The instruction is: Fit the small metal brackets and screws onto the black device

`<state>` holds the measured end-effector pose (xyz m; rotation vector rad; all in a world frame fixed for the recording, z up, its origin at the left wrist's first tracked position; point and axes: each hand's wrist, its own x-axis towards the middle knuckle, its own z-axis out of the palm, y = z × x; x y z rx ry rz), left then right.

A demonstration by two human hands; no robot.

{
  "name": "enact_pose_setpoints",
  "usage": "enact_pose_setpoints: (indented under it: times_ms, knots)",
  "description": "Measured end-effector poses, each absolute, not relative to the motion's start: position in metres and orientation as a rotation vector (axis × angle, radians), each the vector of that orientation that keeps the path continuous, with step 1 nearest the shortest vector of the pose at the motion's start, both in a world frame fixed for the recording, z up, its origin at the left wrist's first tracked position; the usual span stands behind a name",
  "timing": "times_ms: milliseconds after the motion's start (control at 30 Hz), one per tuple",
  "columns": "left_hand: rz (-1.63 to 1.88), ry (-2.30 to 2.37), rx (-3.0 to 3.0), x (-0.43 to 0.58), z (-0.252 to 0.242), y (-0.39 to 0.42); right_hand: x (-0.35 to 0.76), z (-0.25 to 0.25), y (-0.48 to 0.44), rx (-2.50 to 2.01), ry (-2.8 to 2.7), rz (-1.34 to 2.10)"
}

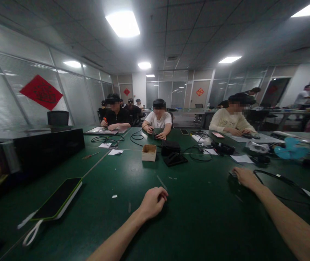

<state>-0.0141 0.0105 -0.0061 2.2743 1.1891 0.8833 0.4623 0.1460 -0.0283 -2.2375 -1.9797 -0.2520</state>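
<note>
Green worktop (198, 221) carries both hands: the left hand (153, 203) loosely curled, apparently empty; the right hand (246, 179) fingers-down near the right edge, its grip unclear, beside a black cable (277, 179) that a careless sweep could snag.

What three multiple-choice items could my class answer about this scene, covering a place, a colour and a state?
1. Where is the cardboard box relative to the left hand?
A) Inside it
B) Ahead of it on the green table
C) Under the table

2. What colour is the diamond-shaped sign on the glass wall?
A) Blue
B) Yellow
C) Red

3. What state is the box in?
A) Open-topped
B) Taped shut
C) Crushed flat

Answers:
1 B, the box sits farther up the table than the hand.
2 C, the sign shows red.
3 A, its inside shows from above.
</note>
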Motion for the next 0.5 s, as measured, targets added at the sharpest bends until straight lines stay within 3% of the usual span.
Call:
enact_pose_setpoints:
  times_ms: [500]
  knots:
    - [0.766,1.252,2.278,-0.014,0.004,0.004,0.475,-0.036,0.147,-2.235,-2.131,-0.187]
